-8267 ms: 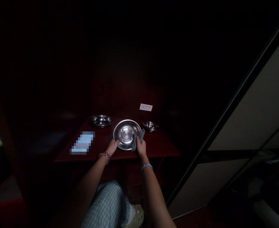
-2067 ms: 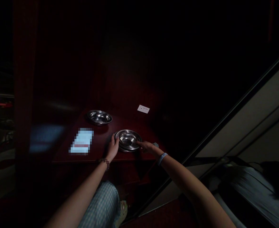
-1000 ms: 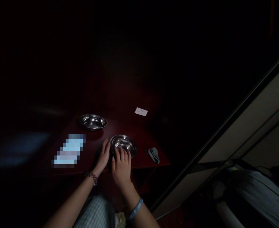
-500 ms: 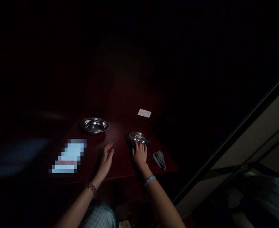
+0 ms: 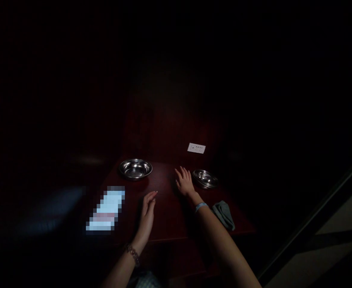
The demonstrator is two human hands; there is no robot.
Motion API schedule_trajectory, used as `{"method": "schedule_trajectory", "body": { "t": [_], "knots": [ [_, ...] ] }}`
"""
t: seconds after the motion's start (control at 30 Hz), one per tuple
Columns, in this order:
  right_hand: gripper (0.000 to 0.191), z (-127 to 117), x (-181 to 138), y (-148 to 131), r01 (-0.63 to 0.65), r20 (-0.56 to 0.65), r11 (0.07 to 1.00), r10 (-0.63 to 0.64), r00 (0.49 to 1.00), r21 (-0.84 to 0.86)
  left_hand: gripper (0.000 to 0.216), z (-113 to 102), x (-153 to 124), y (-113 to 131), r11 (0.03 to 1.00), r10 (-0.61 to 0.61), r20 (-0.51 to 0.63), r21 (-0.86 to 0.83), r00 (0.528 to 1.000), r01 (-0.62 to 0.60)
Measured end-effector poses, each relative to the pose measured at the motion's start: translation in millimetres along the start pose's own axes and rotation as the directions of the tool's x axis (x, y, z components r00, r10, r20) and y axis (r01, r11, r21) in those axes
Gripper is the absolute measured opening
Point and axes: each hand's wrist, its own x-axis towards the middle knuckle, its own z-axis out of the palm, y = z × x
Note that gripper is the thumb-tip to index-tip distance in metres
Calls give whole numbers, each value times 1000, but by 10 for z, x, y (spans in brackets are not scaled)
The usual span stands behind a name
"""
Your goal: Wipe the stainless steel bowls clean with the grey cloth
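Note:
Two shiny metal bowls rest on a dark red table [image 5: 170,224]. The left bowl [image 5: 135,169] is wide and stands alone. On the right, a metal bowl [image 5: 205,179] shows several rims, as if stacked. My right hand [image 5: 184,182] is just left of that right bowl, fingers spread, holding nothing. Nearer to me, my left hand [image 5: 147,209] is raised over the table, palm turned inward with fingers extended and nothing in it. A grey-green cloth [image 5: 223,215] lies crumpled beside my right forearm.
A small white printed card [image 5: 196,148] is beyond the bowls. A bright, pixelated rectangle [image 5: 106,210] lies at the table's left. The surroundings are very dark, with a slanted pale panel edge [image 5: 328,240] at lower right.
My right hand has come off the right bowl and moved left of it. My left hand stays much the same. The whole view has shifted, so the things appear further right.

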Motion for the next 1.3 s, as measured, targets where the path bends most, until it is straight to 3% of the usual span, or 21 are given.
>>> {"method": "schedule_trajectory", "body": {
  "t": [0.07, 0.17, 0.27, 0.37, 0.53, 0.7, 0.8, 1.03, 1.3],
  "knots": [
    [60, -21, 118, -421, 244, -36, 963, -242, 970, 113, 29, -24, 5, 13, 997, -30, -41, -67, 999, 27],
    [57, -82, 304, -1054, 554, -82, 791, -553, 829, 260, 31, -79, 21, 43, 979, -94, -137, -194, 986, 66],
    [52, -160, 463, -1504, 632, -50, 721, -647, 761, 284, 37, -127, 44, 89, 967, -151, -240, -239, 959, 92],
    [43, -241, 557, -1735, 626, 67, 737, -659, 749, 253, 38, -140, 60, 133, 962, -189, -283, -246, 940, 120],
    [27, -402, 591, -1844, 522, 223, 832, -554, 802, 189, 24, -97, 55, 172, 920, -240, -248, -366, 939, 138],
    [29, -555, 574, -1852, 564, 317, 825, -531, 786, -17, 17, -56, 42, 196, 839, -268, -255, -536, 929, 95],
    [30, -608, 561, -1844, 576, 326, 816, -530, 783, -57, 15, -45, 40, 201, 806, -276, -237, -585, 932, 90],
    [28, -657, 566, -1844, 528, 314, 849, -497, 809, -14, 14, -35, 49, 194, 808, -249, -214, -584, 945, 81],
    [20, -646, 636, -1827, 430, 248, 882, -468, 848, 194, 14, -34, 40, 189, 818, -228, -206, -571, 952, 73]
  ]
}}
